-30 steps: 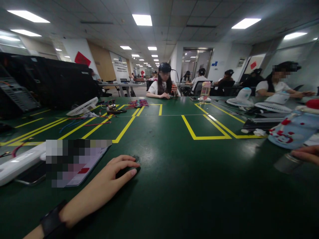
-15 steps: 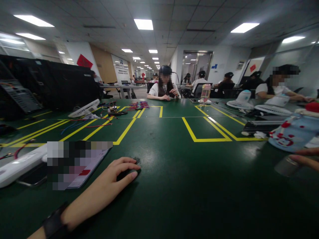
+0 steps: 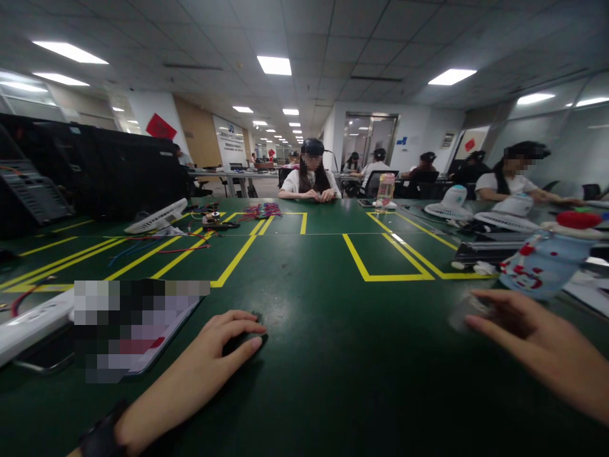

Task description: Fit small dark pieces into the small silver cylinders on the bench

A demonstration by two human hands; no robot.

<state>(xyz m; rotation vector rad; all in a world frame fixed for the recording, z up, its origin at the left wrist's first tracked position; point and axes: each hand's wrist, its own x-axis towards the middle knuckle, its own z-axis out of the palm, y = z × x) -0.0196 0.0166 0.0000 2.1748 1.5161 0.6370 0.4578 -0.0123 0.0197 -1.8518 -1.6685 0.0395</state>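
My left hand rests on the green tabletop, fingers curved and thumb apart from the forefinger. A small dark thing shows by its fingertips, mostly covered, and its kind is unclear. At the right, my right hand is closed around a small see-through, cylinder-like container, blurred by motion, thumb on the near side and fingers on the far side. A light blue jug-like bottle with a red top stands just beyond the right hand.
Left of my left hand lie a tablet-like device, a phone and a white power strip. Farther off are coloured wires, white fans and a pink bottle. A person sits opposite.
My right hand has come in from the right edge, carrying the see-through container leftward. My left hand stays nearly in place. The view has tilted up slightly.
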